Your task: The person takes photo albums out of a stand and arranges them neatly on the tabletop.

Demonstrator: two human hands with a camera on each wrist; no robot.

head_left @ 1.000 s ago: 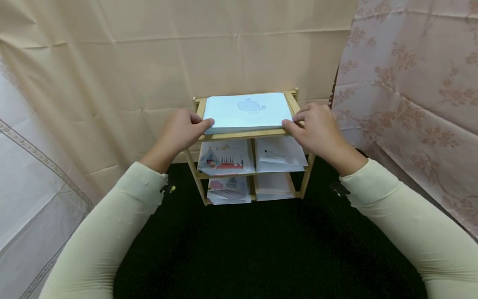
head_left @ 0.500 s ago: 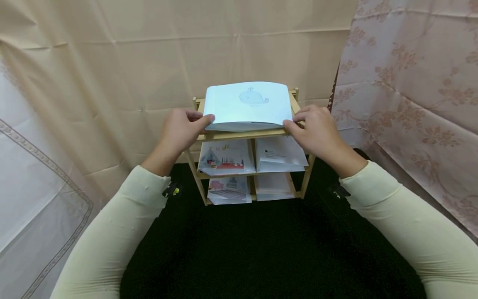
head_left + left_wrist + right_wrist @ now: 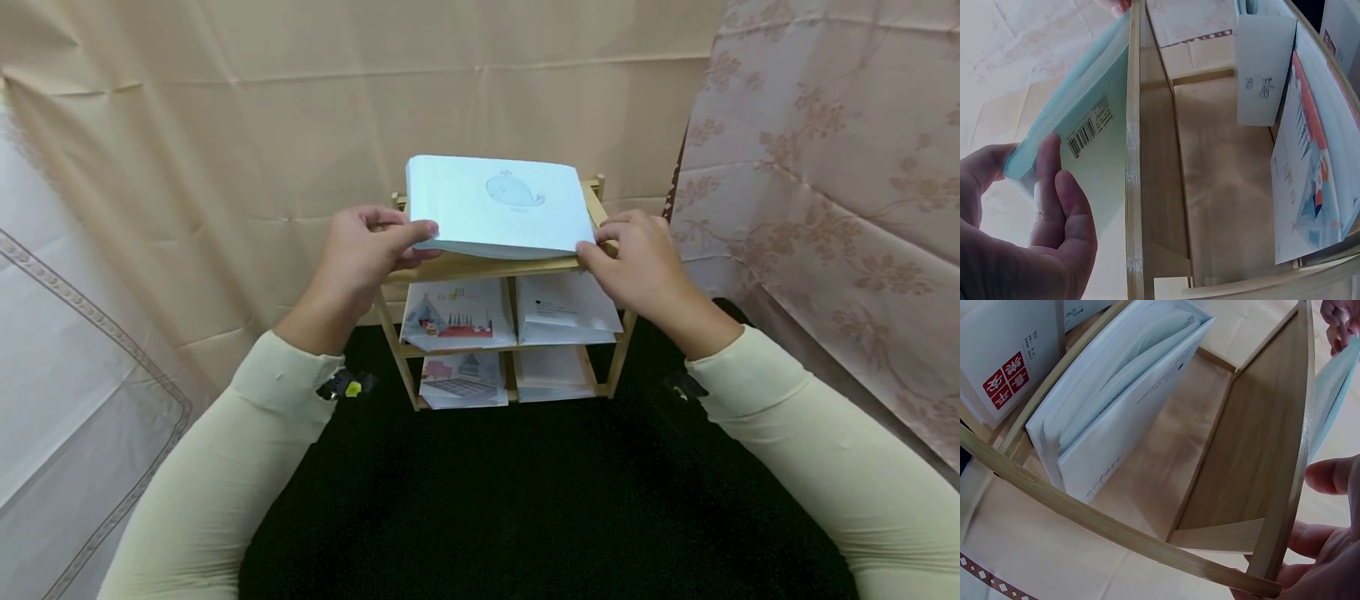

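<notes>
A thin pale-blue book (image 3: 465, 204) with a whale drawing on its cover sits tilted over the top of a small wooden shelf (image 3: 480, 267). Its left side is raised off the board, and its front right corner stays low. My left hand (image 3: 367, 250) pinches the front left corner, thumb on the cover. In the left wrist view, fingers (image 3: 1049, 187) of that hand lie against the barcoded back cover. My right hand (image 3: 637, 258) holds the front right corner with its thumb, its other fingers curled by the shelf's corner. Those fingers' contact with the book is partly hidden.
Two lower tiers hold books: an illustrated one (image 3: 457, 317) and a white one (image 3: 566, 308) in the middle, with a left book (image 3: 465, 379) and a right book (image 3: 553, 372) below. Behind hangs a beige cloth (image 3: 300, 125); a floral cloth (image 3: 832, 183) flanks the right.
The book lay flat on the shelf top; its far edge rose first, then its left side came up with my left hand. My right hand has barely moved.
</notes>
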